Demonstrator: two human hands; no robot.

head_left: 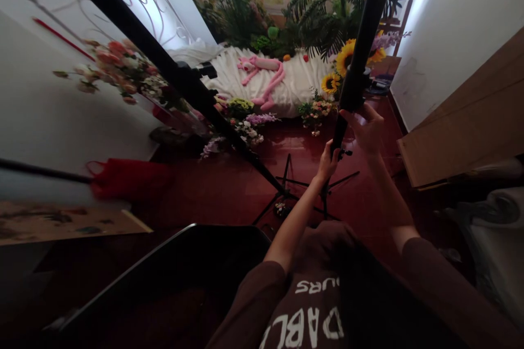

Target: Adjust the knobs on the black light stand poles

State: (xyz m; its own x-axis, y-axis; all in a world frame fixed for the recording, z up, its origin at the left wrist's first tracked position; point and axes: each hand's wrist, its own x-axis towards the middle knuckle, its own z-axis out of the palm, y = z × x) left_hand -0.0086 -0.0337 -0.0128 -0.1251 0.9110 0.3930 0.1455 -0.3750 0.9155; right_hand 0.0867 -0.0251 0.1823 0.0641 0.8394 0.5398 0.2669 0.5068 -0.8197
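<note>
My left hand [328, 162] is wrapped around the lower pole of a black light stand [339, 133], beside a small side knob [347, 152]. Higher up, my right hand [368, 130] is at the stand's thick collar [352, 90], its fingers curled against the pole and partly hidden behind it. The stand leans up past the top edge of the view, and its spread legs [344, 179] rest on the floor. A second black stand [164, 62] slants across the left side, untouched by either hand.
White draped cloth [298, 87] carries a pink plush toy [266, 65], with palm fronds behind. Sunflowers [331, 83] stand close to the pole; mixed flowers [118, 62] are left. A red bag [118, 177], a black bin-like container [196, 262] and a brown board [466, 114] flank the red floor.
</note>
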